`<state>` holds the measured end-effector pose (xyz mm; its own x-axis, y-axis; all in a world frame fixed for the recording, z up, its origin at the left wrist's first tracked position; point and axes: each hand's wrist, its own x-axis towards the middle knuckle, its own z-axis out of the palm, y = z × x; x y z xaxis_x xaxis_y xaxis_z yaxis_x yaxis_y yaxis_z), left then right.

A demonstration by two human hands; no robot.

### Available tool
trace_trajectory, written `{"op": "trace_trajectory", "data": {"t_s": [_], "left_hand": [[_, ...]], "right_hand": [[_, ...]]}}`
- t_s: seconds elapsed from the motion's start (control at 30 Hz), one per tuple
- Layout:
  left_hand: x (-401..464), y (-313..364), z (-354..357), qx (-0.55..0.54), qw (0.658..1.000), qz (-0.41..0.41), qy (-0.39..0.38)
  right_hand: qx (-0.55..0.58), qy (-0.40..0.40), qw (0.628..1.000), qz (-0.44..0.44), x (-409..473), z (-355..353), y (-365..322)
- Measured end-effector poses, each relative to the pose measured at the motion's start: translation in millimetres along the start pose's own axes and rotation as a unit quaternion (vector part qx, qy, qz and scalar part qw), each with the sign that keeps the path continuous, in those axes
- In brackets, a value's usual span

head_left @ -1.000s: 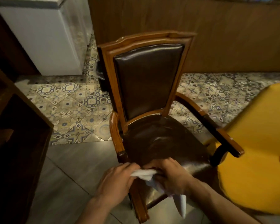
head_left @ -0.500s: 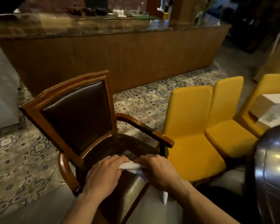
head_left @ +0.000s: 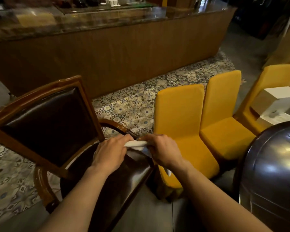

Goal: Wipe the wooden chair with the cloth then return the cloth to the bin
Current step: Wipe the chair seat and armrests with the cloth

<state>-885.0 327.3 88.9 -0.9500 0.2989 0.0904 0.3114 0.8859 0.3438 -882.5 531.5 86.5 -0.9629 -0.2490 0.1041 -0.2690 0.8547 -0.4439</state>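
Observation:
The wooden chair (head_left: 45,119) with dark leather back and seat stands at the lower left, turned toward the right. A white cloth (head_left: 135,144) is stretched between both hands above the seat, close to the chair's right armrest. My left hand (head_left: 110,151) grips the cloth's left end and my right hand (head_left: 164,150) grips its right end; a corner of cloth hangs below my right wrist. A rounded, shiny dark metal bin (head_left: 271,174) stands at the lower right, partly cut off by the frame edge.
Three yellow upholstered chairs (head_left: 179,114) stand in a row right of the wooden chair. A white and tan box (head_left: 278,104) sits on the farthest one. A long wood-panelled counter (head_left: 124,52) runs across the back. Patterned floor tiles (head_left: 134,106) lie in front of it.
The view has swung right and up, bringing the yellow chairs, counter and bin into sight. Both hands, still holding the cloth, have risen from the seat's front edge toward the right armrest.

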Motion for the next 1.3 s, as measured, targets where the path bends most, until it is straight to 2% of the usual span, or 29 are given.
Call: {"op": "trace_trajectory", "data": {"t_s": [0.3, 0.87, 1.03, 1.3], "left_hand": [[39.5, 1.7, 2.2, 0.019, 0.999, 0.012, 0.045], [105.1, -80.2, 117.6, -0.038, 0.996, -0.081, 0.019], [112.8, -79.9, 148.5, -0.049, 0.993, -0.108, 0.004], [132.7, -49.3, 192.2, -0.056, 0.982, -0.182, 0.021]], "right_hand": [[-0.005, 0.048, 0.999, -0.017, 36.2, -4.9, 24.3], [-0.033, -0.111, 0.99, -0.077, 154.8, 83.8, 88.4], [-0.027, -0.15, 0.983, -0.099, 167.5, 100.1, 113.9], [-0.024, -0.188, 0.968, -0.164, 196.3, 107.4, 167.6]]}}
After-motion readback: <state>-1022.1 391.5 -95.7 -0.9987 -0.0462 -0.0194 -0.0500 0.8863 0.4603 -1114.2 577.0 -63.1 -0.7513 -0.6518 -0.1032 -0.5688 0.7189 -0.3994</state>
